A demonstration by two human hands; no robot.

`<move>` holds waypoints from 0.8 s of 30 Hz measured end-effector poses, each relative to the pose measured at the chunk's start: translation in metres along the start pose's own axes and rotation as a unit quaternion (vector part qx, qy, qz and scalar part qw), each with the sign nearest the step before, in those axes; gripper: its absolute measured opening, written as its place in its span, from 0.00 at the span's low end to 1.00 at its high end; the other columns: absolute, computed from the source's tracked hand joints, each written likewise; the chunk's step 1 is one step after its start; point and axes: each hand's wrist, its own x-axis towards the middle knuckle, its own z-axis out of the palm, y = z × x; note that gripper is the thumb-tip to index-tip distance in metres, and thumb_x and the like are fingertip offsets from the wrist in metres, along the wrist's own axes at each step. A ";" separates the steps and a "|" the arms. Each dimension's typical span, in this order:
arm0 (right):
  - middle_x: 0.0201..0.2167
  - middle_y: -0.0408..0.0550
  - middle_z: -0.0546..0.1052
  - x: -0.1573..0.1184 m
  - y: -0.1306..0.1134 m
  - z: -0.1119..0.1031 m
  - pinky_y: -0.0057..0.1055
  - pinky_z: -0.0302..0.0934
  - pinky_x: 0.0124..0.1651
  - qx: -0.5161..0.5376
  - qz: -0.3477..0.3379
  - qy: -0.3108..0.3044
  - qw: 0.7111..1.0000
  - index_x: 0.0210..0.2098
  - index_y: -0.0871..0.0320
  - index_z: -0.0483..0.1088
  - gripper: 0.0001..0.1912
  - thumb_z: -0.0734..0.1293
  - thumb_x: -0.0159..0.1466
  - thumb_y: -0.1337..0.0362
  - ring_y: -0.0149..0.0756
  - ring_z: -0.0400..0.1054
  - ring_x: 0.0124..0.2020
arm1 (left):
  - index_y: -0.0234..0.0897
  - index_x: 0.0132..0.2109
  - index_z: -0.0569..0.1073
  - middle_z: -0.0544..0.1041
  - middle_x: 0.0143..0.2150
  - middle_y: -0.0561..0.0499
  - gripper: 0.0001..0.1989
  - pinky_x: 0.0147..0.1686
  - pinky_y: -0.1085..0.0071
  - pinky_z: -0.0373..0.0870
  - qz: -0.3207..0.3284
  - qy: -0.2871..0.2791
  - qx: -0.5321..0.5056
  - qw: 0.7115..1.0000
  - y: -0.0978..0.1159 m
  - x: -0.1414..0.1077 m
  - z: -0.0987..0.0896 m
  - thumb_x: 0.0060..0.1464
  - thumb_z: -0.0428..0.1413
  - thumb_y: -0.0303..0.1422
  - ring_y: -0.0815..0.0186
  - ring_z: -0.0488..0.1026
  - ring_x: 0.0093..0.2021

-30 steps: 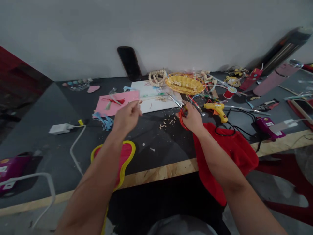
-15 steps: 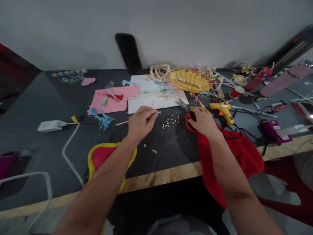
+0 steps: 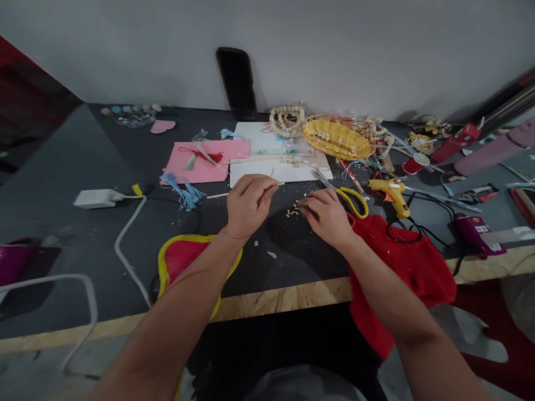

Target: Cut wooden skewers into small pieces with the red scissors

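A thin pale stick (image 3: 217,195) is pinched in my left hand (image 3: 249,205), its ends showing on both sides of the fingers. My right hand (image 3: 326,216) reaches down at the small cut pieces (image 3: 292,212) on the dark table, its fingertips drawn together at their right edge. Whether a piece is between those fingertips is too small to tell. Just behind my right hand lie the scissors (image 3: 353,201) with yellow and red handles, partly covered by it, blades pointing to the back left.
Behind my hands are a pink sheet (image 3: 225,175), white board (image 3: 259,177) and yellow basket (image 3: 334,147). To the right lie a glue gun (image 3: 390,195) and red cloth (image 3: 401,256). A phone (image 3: 237,83) leans on the wall; a white charger (image 3: 98,198) sits left.
My right hand has left the scissors and moved left to the small pieces. My left hand still holds the stick. The whole view has shifted slightly.
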 end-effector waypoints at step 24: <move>0.44 0.51 0.75 0.003 -0.006 0.027 0.42 0.58 0.51 -0.024 0.008 -0.087 0.996 0.40 0.54 0.75 0.10 0.62 0.67 0.61 0.44 0.62 0.48 | 0.42 0.38 0.76 0.77 0.39 0.47 0.06 0.43 0.66 0.71 0.045 0.014 0.022 0.999 0.010 0.004 -0.006 0.59 0.54 0.34 0.64 0.74 0.42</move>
